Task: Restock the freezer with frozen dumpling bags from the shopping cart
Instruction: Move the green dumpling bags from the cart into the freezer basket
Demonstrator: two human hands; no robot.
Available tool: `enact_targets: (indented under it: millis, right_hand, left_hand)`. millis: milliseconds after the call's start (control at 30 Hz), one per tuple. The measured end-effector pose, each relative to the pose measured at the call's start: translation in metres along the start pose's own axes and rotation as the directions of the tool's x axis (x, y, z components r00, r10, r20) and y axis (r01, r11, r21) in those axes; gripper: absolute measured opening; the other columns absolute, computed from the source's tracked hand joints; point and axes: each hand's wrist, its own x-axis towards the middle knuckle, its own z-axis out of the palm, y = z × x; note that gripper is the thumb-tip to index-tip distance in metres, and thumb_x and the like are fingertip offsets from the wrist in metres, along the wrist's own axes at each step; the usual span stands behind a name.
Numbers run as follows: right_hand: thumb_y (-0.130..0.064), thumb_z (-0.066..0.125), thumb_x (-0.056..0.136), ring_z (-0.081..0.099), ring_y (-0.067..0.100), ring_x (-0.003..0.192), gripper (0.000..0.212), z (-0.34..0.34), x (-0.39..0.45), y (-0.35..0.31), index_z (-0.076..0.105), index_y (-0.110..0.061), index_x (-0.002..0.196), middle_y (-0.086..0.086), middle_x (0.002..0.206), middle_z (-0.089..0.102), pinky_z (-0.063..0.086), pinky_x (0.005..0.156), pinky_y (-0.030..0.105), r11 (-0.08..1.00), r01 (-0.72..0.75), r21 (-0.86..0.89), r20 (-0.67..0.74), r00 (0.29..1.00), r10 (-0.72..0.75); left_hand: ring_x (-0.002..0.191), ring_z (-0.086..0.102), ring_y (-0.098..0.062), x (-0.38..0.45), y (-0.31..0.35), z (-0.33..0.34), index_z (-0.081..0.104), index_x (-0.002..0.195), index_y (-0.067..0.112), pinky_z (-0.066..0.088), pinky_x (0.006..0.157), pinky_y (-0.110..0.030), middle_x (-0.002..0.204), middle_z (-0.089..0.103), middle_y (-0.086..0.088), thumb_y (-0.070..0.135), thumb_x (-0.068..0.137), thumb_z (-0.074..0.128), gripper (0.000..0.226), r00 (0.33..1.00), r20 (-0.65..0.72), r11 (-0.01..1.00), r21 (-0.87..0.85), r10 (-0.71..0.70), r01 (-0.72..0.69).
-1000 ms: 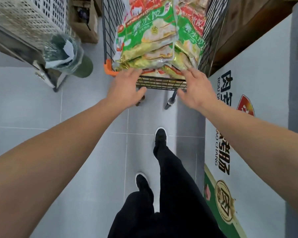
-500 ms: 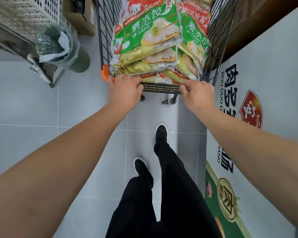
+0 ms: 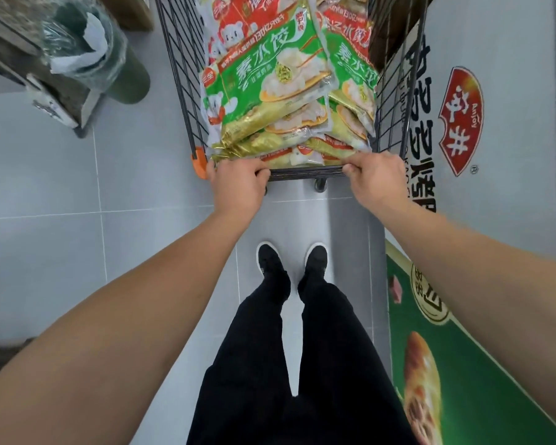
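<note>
Both hands are on the cart now. The left hand (image 3: 239, 184) curls tight round the near handle bar (image 3: 305, 171) of the shopping cart (image 3: 177, 75), just beside the orange corner cap (image 3: 199, 160), and the right hand (image 3: 377, 179) grips the same bar at its right end, knuckles up. Between the two wrists the bare stretch of bar shows.

Inside the wire basket the frozen dumpling bags (image 3: 276, 88) are piled high, green and gold packs on top with red ones further back, the stack leaning toward the near end and touching the wire just above the handle.

Along the right runs the freezer (image 3: 501, 123), its white side panel printed with a red badge and a green food picture nearer the camera; the cart sits just beside it.

Far left, a green bin (image 3: 109, 59) lined with a clear bag stands on the grey tiled floor (image 3: 61, 187) next to a metal rack (image 3: 20, 59). Down below, two black shoes (image 3: 270, 261) side by side, black trousers above them.
</note>
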Motion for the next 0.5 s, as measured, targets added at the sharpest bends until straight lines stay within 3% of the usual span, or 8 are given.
enact_targets:
  millis: [267,500]
  right_hand:
    - [-0.033,0.048,0.100,0.056,0.035,0.101,0.028,0.031,-0.110,0.020,0.073,-0.025,0.110,0.010,0.100,0.073,0.035,0.096,0.038,0.999,-0.016,0.029,0.058,0.998,0.015]
    - [-0.032,0.049,0.100,0.057,0.032,0.099,0.027,0.060,-0.210,0.047,0.073,-0.026,0.110,0.008,0.093,0.072,0.032,0.096,0.037,0.998,0.010,0.059,0.017,1.000,-0.011]
  left_hand:
    - [0.104,0.062,-0.027,-0.112,-0.011,0.033,0.078,0.103,0.025,0.023,0.111,-0.048,0.100,0.076,0.000,0.029,0.093,0.058,0.022,0.999,0.018,0.999,0.018,-0.043,0.043]
    - [0.104,0.063,-0.023,-0.211,-0.011,0.065,0.077,0.102,0.024,0.026,0.110,-0.052,0.102,0.075,0.003,0.028,0.093,0.059,0.021,0.997,-0.002,0.997,0.031,-0.071,0.071]
